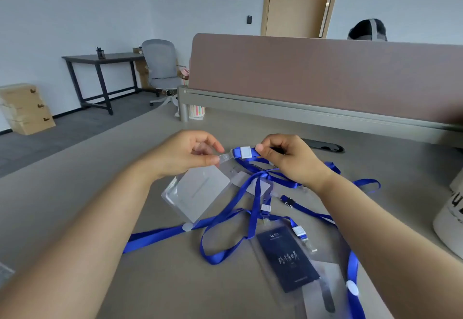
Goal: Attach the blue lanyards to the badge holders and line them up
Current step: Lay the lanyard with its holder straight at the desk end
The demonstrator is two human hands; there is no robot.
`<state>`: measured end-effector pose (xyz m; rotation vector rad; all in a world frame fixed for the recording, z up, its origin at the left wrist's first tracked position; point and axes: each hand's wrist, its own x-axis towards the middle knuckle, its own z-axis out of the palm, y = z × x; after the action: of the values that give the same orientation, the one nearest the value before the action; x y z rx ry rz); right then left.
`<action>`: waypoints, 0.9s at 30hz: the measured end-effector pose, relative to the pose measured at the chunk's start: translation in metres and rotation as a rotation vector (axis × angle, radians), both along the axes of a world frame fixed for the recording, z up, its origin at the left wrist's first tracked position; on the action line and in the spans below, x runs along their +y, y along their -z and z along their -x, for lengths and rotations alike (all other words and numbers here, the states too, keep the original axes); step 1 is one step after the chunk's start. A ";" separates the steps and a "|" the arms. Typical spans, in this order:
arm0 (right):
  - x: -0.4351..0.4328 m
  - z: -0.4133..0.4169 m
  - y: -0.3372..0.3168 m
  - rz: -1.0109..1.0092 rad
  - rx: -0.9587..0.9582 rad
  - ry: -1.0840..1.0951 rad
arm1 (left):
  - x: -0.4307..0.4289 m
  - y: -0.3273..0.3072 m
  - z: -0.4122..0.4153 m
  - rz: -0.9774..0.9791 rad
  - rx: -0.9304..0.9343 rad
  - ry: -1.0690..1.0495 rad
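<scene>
**A:** Take the dark-card badge holder [288, 258] as your marker. It lies flat on the table [75, 218], close in front of you. The blue lanyards [256, 198] sprawl in a loose tangle just beyond it and to its left.

**B:** That ribbon is soft and weighs next to nothing. If you pull one loop, the others will likely drag along with it, so don't haul on the strap itself.

**A:** Beyond the marker and to its left is the white-card badge holder [203, 191], tipped up on one edge. It's clear plastic, light, a bit bendy and probably slick. Hold it by the rim near its slot, not by the flat face.

**B:** Now your hands, which are above and beyond that holder. Your left hand [190, 153] has its thumb and forefinger pinched on the clear tab [225, 157], and the other fingers are curled loosely. Your right hand [285, 158] pinches the held lanyard [236, 151] just behind the white buckle [245, 152].

**A:** Those are good grips. The buckle is the one stiff part of that ribbon, so you can steer from there.

**B:** The tab is thin and springy, and I'd expect it to slip if you squeeze only its tip. The clear plastic blurs together here, so I can't tell whether the tab has passed through the holder's slot yet.
</scene>
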<state>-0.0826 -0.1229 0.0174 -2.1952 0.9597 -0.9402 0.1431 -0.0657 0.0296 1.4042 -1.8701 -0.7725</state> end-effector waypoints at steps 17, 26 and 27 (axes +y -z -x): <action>0.004 -0.177 -0.003 -0.022 0.114 -0.129 | 0.043 0.057 -0.129 0.042 -0.150 -0.545; 0.000 -0.291 0.025 0.031 0.397 -0.253 | 0.080 0.080 -0.233 -0.130 -0.741 -0.754; 0.001 -0.301 0.027 0.026 0.431 -0.269 | 0.083 0.082 -0.242 -0.152 -0.781 -0.761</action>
<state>0.2186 -0.1220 -0.0096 -2.5251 0.8049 -0.3633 0.3847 0.0168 -0.0523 2.5360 -1.5440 0.0473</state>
